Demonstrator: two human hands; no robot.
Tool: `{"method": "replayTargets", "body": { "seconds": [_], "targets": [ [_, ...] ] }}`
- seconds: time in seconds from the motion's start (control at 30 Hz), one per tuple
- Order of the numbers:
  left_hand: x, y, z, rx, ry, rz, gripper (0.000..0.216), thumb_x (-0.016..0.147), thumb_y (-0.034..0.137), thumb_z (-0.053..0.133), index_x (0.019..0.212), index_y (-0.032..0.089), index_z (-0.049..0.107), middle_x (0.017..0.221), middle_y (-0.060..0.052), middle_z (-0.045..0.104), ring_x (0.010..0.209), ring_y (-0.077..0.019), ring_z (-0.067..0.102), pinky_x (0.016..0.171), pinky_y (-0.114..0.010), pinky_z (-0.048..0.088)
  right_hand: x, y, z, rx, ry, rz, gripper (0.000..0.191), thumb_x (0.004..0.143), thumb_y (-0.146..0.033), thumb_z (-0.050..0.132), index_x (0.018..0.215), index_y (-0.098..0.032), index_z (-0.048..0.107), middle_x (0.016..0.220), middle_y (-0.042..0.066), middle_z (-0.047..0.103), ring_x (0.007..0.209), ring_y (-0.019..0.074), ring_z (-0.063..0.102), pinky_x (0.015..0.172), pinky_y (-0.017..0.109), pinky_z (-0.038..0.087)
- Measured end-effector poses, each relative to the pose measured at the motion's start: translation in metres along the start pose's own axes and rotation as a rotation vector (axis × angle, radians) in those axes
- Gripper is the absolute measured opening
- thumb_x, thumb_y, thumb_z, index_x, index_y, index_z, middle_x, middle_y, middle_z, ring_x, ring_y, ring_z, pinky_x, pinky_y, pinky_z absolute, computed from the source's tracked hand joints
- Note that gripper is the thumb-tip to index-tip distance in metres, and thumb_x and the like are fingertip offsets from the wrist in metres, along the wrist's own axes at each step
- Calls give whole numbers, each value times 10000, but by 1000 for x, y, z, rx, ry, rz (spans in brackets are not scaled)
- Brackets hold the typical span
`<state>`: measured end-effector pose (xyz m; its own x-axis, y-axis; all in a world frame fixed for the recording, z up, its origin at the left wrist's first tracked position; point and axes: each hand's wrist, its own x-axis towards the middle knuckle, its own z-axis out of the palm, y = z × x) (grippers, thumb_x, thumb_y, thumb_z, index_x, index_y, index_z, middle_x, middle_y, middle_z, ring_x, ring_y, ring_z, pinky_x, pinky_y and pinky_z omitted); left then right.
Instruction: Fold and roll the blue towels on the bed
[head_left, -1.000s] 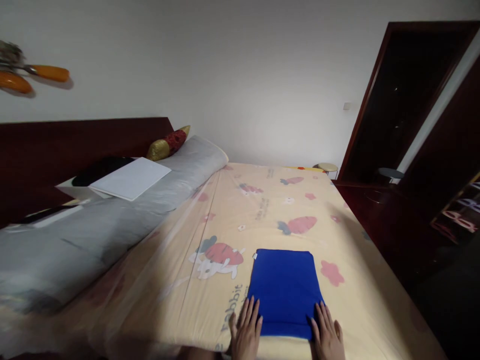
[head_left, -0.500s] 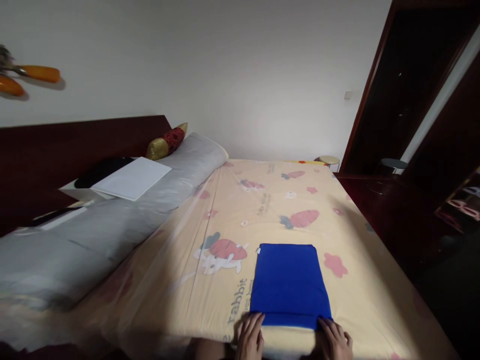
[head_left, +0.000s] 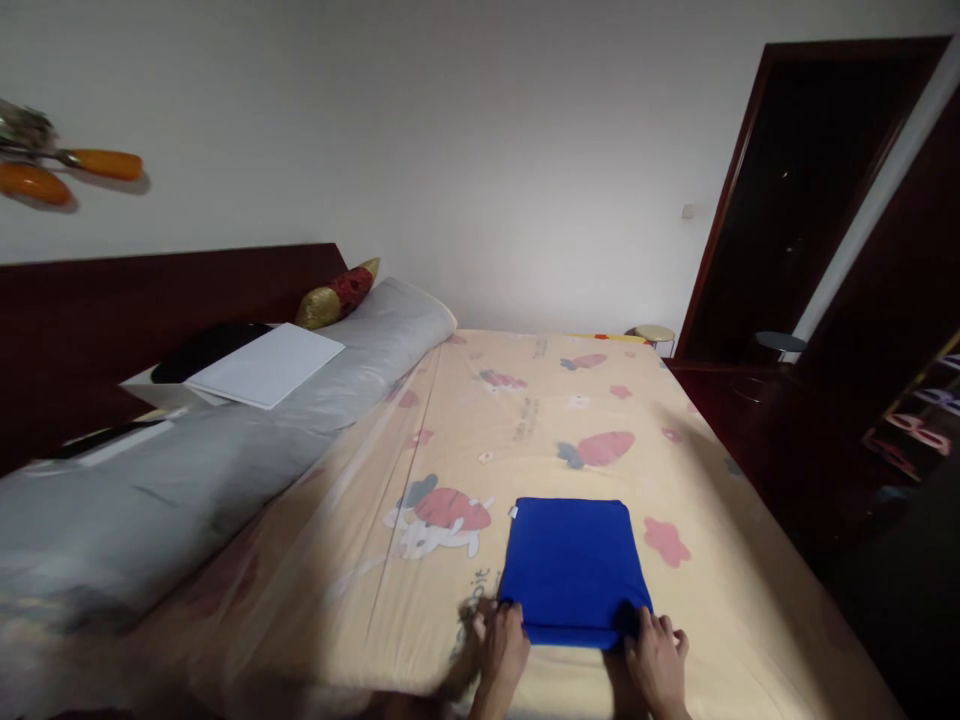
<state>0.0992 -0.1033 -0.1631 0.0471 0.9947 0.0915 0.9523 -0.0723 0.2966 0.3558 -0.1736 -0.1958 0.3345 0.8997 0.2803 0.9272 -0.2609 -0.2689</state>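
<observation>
A folded blue cloth [head_left: 571, 568] lies flat on the cream bedsheet [head_left: 525, 430] printed with carrots and a rabbit, near the bed's front edge. My left hand [head_left: 505, 648] grips the cloth's near left corner with fingers curled. At the near right corner my right hand [head_left: 658, 655] does the same, its fingers bent over the cloth's edge. The near edge of the cloth looks slightly lifted between both hands.
A long grey bolster [head_left: 225, 440] runs along the left with a white box [head_left: 247, 365] and a red-gold cushion [head_left: 337, 290] by the dark headboard [head_left: 112, 320]. Dark wooden furniture [head_left: 787, 420] and a doorway [head_left: 795, 190] stand at the right. A small round stool [head_left: 655, 334] is at the bed's far end.
My hands lay flat beside the cloth a second ago. They have since drawn to its near corners and closed on them, and the near edge has shifted slightly away from me.
</observation>
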Motion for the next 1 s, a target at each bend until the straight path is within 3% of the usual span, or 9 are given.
{"method": "replayTargets", "body": {
  "seconds": [0.1,0.27,0.43,0.53,0.63,0.7,0.83,0.9,1.0],
  "targets": [
    [-1,19,18,41,76,-10,516,751,14,394,1178,180,631,1284,-135,617,1245,-306,498,1038,-543,337,-1,-24,12,4,107,-13,388,790,-204,403,1119,-237,607,1001,102,676,978,302,581,890,499,351],
    [-14,42,46,-138,67,355,498,789,73,419,1175,311,626,1215,-13,663,1126,-183,587,1004,-363,452,-4,-60,33,213,61,-413,312,788,-224,534,1058,-345,632,962,-22,703,857,173,631,797,313,440],
    [-6,-13,36,-40,149,564,479,886,172,391,1326,328,496,1351,18,585,1195,-125,555,964,-263,472,6,-14,41,178,186,-457,351,753,-232,562,1079,-307,665,1026,-8,729,906,176,668,799,292,476],
    [0,-52,33,63,217,536,581,862,118,383,1380,380,398,1375,53,554,1220,-115,539,1026,-302,411,2,22,47,111,244,-365,361,762,-267,527,1088,-311,674,1092,10,717,962,207,669,856,349,474],
    [0,-53,45,130,295,380,647,791,42,396,1330,395,462,1362,42,559,1226,-159,541,1075,-398,348,-6,18,55,43,321,-116,381,788,-299,484,1125,-319,661,1200,41,668,1055,262,639,946,466,423],
    [-2,-32,58,138,337,410,672,749,7,394,1300,375,506,1329,31,587,1205,-168,561,1044,-399,383,-8,-6,61,62,328,-172,409,793,-299,478,1168,-315,642,1236,43,648,1092,260,624,947,446,432],
    [-4,13,68,82,289,690,641,787,74,412,1376,327,420,1327,41,587,1187,-123,571,961,-284,472,1,-48,63,153,211,-539,401,820,-282,474,1187,-347,624,1180,-15,680,1032,181,657,835,299,506],
    [-2,14,60,82,239,692,608,852,179,416,1432,323,305,1402,34,506,1241,-131,527,964,-292,477,5,-46,59,138,197,-520,364,833,-322,490,1165,-357,635,1180,-8,681,1041,198,654,839,326,513],
    [3,-13,45,113,219,508,564,913,277,373,1445,357,202,1447,25,439,1272,-159,499,964,-355,474,7,-18,45,84,262,-340,329,823,-304,473,1070,-380,677,1205,7,669,1131,261,605,914,452,473]
  ]
}}
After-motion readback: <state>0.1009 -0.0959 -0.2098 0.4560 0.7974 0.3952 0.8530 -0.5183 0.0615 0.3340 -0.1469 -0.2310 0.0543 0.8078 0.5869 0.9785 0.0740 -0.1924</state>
